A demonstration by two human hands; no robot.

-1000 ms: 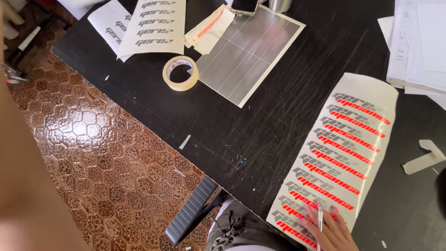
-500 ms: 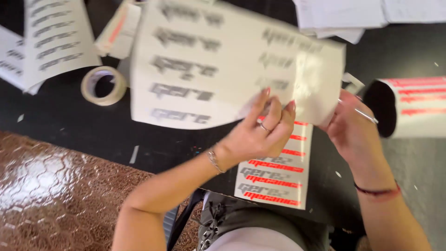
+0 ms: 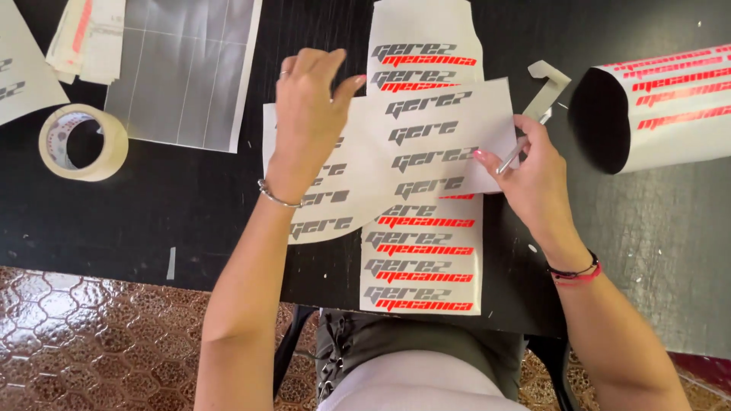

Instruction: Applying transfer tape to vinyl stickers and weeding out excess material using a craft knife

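The left hand (image 3: pixel 308 114) lies with fingers spread flat on a grey-lettered sheet (image 3: pixel 426 144), while the right hand (image 3: pixel 533 171) pinches its edge, a thin metal tool (image 3: pixel 512 156) between the fingers. The sheet lies crosswise over a red-and-grey sticker strip (image 3: pixel 422 259) on the black table (image 3: pixel 137 205). It looks like aligning; squaring the two comes next.

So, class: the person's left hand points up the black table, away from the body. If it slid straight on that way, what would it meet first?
Probably nothing soon. Beyond the left hand lies bare black table up to the picture's top edge; the long sticker strip lies just to its right.
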